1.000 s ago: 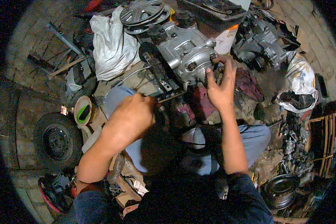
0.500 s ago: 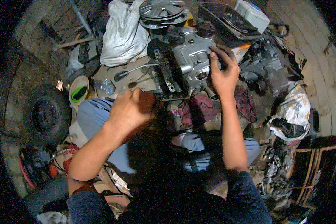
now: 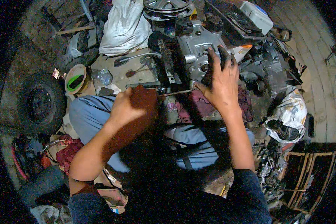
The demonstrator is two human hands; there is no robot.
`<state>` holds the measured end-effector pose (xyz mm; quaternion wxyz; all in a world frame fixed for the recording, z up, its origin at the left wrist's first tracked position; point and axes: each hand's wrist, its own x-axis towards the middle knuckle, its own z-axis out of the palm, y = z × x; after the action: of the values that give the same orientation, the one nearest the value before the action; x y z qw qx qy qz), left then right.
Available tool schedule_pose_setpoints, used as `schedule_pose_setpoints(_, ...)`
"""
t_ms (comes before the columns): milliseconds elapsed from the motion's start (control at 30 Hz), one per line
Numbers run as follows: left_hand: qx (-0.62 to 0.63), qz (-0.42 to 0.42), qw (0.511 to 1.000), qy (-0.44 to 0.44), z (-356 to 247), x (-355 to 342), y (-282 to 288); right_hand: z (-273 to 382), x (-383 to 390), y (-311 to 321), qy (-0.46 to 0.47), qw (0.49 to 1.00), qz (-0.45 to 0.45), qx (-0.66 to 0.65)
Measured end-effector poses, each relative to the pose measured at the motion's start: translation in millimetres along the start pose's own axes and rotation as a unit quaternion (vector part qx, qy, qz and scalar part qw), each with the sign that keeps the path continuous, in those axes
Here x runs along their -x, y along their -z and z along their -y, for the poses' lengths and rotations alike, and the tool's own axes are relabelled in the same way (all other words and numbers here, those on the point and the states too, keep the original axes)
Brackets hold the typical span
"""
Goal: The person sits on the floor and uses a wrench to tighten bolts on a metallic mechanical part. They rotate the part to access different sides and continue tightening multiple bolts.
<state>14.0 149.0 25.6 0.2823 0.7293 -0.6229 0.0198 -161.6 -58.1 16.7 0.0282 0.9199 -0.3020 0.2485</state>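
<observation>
My left hand (image 3: 128,106) is closed round the end of a thin metal rod tool (image 3: 175,92), partly in shadow; the rod reaches right toward the lower part of a silver metal engine casing (image 3: 196,41). My right hand (image 3: 222,84) rests on the casing's right side with fingers spread and bent, its thumb beside the rod's far end; whether the thumb touches it I cannot tell. A black bar-like part (image 3: 164,56) lies just left of the casing, and a maroon cloth (image 3: 188,110) is below it.
Around me lie a white sack (image 3: 121,30), metal wheels (image 3: 164,7), a black tray (image 3: 229,20), a tyre (image 3: 41,89), a bowl (image 3: 75,76) with a green item, a second engine part (image 3: 267,71), a white bag of parts (image 3: 291,112) and scattered scrap (image 3: 268,171).
The view has shifted, with the casing higher in it. My right hand has lifted from round the casing's end to spread fingers over its side, thumb lower. My left hand still grips the rod.
</observation>
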Motion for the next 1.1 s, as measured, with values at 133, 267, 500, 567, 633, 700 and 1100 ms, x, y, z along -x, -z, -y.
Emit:
schedule_pose_setpoints(133,0.063,0.024,0.998,0.008,27,13,-10,2,-1,-1,-0.025,1.0,0.01,0.01)
schedule_pose_setpoints(267,0.028,-0.052,0.996,-0.07,22,19,7,0,1,-4,-0.041,0.999,0.006,0.009)
schedule_pose_setpoints(500,-0.084,0.003,0.996,0.011,10,7,16,3,8,-13,-0.01,0.998,-0.056,-0.007)
schedule_pose_setpoints(567,-0.018,0.001,0.999,0.051,22,17,3,3,6,-13,-0.012,0.998,-0.057,-0.013)
schedule_pose_setpoints(633,0.076,-0.018,0.991,0.107,22,20,-5,3,6,-13,-0.013,0.998,-0.053,-0.011)
schedule_pose_setpoints(700,0.099,-0.024,0.989,0.106,30,24,-15,3,6,-12,-0.014,0.999,-0.046,-0.004)
schedule_pose_setpoints(1100,-0.069,0.088,0.991,0.067,22,35,-53,-3,4,-14,-0.042,0.999,-0.016,-0.025)
